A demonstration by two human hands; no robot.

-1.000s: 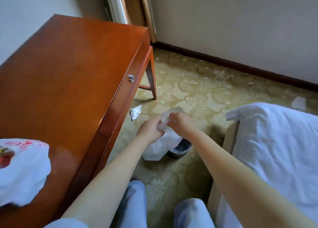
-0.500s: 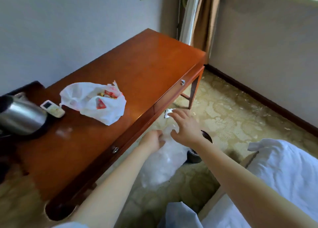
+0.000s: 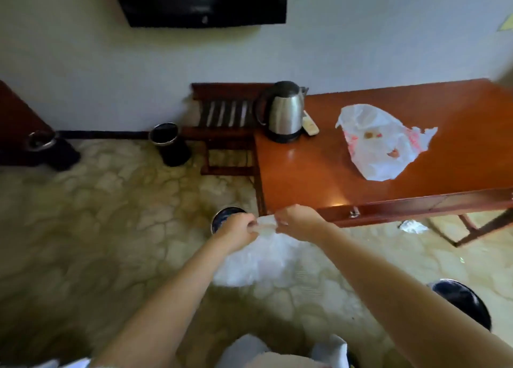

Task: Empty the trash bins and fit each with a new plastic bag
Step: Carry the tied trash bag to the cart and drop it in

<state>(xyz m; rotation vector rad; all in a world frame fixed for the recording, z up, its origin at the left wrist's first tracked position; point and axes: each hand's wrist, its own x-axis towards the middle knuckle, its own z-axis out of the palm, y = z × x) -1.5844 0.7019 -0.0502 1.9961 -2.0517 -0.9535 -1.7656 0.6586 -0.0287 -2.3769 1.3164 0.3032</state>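
Starting at the far left, against the wall and well apart from the hands: a round black trash bin with a metal rim (image 3: pixel 47 148), then a second black metal-rimmed bin (image 3: pixel 169 142) beside a slatted wooden rack.

Nearer, peeking out past the knuckles of the left hand (image 3: pixel 237 233): a small round black bin with a shiny rim (image 3: pixel 226 215), standing on the patterned carpet just beside the table leg, its mouth half hidden.

Pinching the top edge of a thin translucent white plastic bag (image 3: pixel 261 259) from both sides, fingers of both hands curled tight, knuckles near each other, right hand (image 3: pixel 298 223) level with the left. Hanging straight down from that pinch toward the body, long axis vertical, lower part blurred.

Lying just beyond and slightly left of the bag's mouth, that near bin sits closer to the left hand. Both forearms stretched forward, wrists level.

Judging by the grip, teasing the bag's mouth open; fitting it would call for spreading the edge, then moving forward and down.

Right of the hands: a glossy orange-brown wooden tabletop (image 3: pixel 319 178).
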